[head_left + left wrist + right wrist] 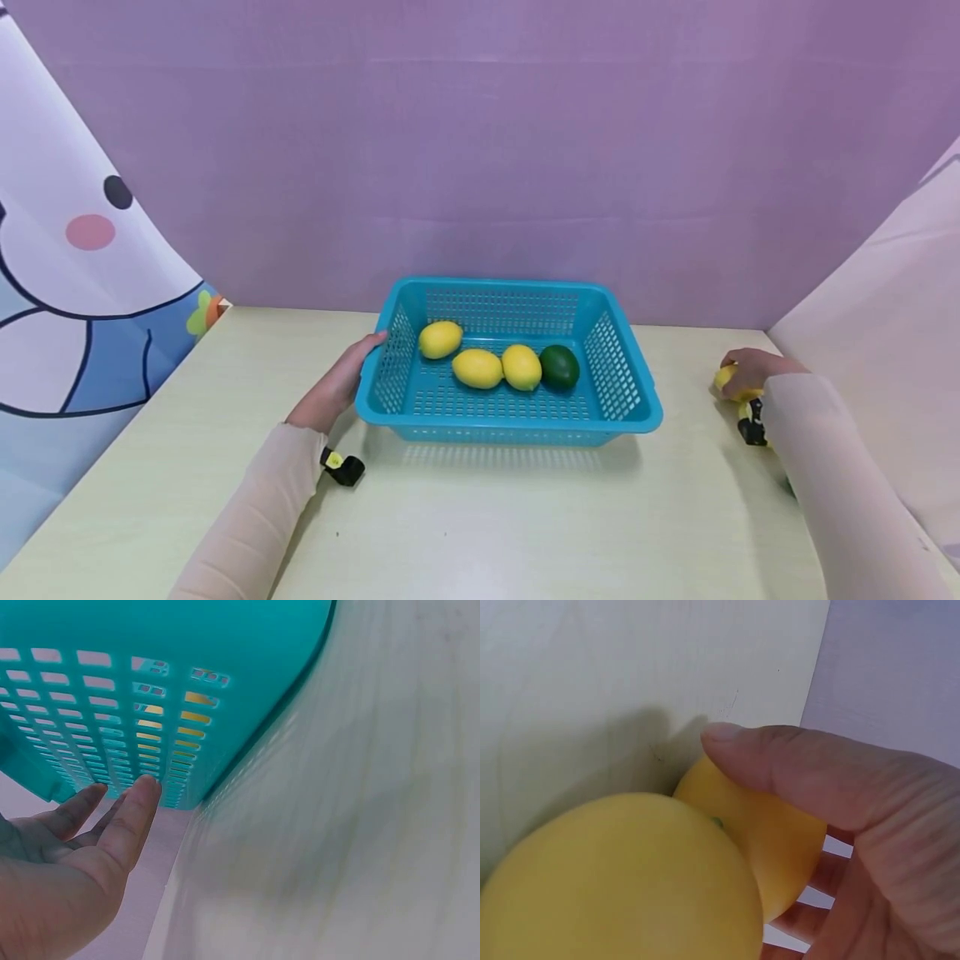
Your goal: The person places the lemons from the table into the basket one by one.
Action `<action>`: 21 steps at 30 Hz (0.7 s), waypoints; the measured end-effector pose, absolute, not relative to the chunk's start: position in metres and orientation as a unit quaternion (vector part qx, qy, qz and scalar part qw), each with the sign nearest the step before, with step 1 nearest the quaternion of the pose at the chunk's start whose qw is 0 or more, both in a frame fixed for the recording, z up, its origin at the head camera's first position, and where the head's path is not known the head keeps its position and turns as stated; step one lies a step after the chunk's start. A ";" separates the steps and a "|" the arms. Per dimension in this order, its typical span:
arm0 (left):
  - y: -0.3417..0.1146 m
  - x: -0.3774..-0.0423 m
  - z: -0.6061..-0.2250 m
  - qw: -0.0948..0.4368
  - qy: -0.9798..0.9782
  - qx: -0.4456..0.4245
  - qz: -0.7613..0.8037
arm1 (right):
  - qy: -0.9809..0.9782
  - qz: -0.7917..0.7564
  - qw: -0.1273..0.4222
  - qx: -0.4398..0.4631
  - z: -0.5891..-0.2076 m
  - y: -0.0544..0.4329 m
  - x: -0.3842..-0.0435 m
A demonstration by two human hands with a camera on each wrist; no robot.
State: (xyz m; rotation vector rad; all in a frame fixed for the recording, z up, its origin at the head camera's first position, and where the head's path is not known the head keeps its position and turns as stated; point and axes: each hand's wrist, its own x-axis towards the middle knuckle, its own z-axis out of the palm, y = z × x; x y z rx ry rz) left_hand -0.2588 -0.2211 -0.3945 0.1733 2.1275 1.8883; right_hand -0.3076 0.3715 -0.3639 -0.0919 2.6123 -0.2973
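Note:
A blue perforated plastic basket (510,433) stands mid-table with three lemons (477,369) and a dark green avocado-like fruit (559,367) inside. At its left side is my left hand (337,387), fingers extended against the wall; the left wrist view shows the fingertips (142,796) right at the perforated side. Far to the right, my right hand (753,372) grips a lemon (761,840) on the table, thumb over it and fingers curled behind. A second yellow fruit (622,877) lies close in front of that lemon, partly hidden by the wrist in the head view.
A dark green thing (786,485) peeks out from under the right sleeve. Purple cloth (495,167) hangs behind the pale table (480,525), with a cartoon-printed cloth (90,275) on the left and a pale cloth (892,333) along the right.

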 end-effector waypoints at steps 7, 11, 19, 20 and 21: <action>-0.221 -0.259 -0.394 0.145 0.740 0.058 0.654 | 0.962 -0.107 0.250 -0.032 -0.365 0.370 -0.307; -0.220 -0.259 -0.394 0.144 0.742 0.053 0.653 | 0.961 -0.109 0.251 -0.037 -0.365 0.370 -0.308; -0.220 -0.258 -0.394 0.145 0.741 0.059 0.653 | 0.964 -0.103 0.238 -0.053 -0.368 0.372 -0.311; -0.220 -0.258 -0.394 0.144 0.741 0.058 0.653 | 0.965 -0.103 0.235 -0.055 -0.368 0.372 -0.312; -0.221 -0.258 -0.395 0.143 0.742 0.057 0.653 | 0.965 -0.102 0.233 -0.056 -0.368 0.372 -0.312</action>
